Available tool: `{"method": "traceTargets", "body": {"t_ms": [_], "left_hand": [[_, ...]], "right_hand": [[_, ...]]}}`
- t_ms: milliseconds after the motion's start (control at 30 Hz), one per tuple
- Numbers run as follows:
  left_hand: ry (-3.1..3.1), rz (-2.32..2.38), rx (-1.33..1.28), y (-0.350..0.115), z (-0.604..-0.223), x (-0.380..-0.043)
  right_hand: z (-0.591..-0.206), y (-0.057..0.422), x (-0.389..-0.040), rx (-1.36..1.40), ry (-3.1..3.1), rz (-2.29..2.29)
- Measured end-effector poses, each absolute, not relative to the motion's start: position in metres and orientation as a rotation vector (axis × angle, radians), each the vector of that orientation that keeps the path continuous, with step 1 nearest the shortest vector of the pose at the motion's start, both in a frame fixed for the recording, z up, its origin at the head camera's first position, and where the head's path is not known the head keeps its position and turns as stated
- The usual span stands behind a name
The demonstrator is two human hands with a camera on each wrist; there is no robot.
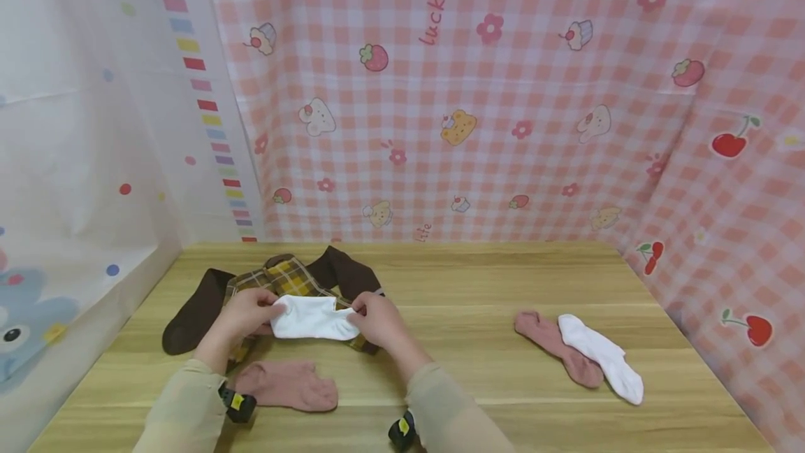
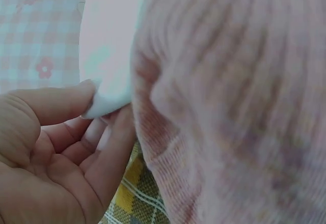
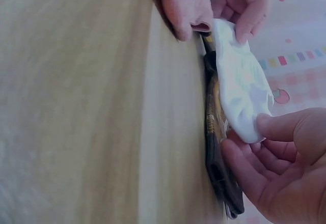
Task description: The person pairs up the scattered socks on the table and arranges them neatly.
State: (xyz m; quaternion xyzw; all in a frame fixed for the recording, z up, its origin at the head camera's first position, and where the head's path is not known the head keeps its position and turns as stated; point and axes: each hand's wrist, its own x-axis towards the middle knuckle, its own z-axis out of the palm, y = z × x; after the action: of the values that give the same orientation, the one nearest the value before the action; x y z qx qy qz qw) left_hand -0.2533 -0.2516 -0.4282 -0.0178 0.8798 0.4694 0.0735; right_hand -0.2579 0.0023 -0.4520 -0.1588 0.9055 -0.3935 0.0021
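Observation:
A short white sock (image 1: 308,318) is stretched sideways between my two hands, above the dark brown and yellow plaid socks (image 1: 286,275). My left hand (image 1: 247,313) pinches its left end between thumb and fingers; the left wrist view shows the thumb on the white cloth (image 2: 112,46). At the other end, my right hand (image 1: 379,320) pinches the sock with thumb and fingertips. A pink sock (image 1: 286,384) lies on the table nearer to me, by my left wrist. Its ribbed pink knit (image 2: 229,71) fills much of the left wrist view.
To the right on the wooden table (image 1: 465,362), another pink sock (image 1: 556,348) and another white sock (image 1: 604,357) lie side by side at a slant. A pink checked cloth (image 1: 478,180) hangs behind the table, and a white patterned one (image 1: 94,124) hangs at the left.

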Motion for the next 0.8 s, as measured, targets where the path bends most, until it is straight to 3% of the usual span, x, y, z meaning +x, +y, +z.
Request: {"method": "traceTargets", "body": {"t_ms": [800], "left_hand": [[2.412, 1.91, -0.018, -0.234, -0.414, -0.246]], "right_hand": [[-0.441, 0.031, -0.269, -0.323, 2.301, -1.925]]}}
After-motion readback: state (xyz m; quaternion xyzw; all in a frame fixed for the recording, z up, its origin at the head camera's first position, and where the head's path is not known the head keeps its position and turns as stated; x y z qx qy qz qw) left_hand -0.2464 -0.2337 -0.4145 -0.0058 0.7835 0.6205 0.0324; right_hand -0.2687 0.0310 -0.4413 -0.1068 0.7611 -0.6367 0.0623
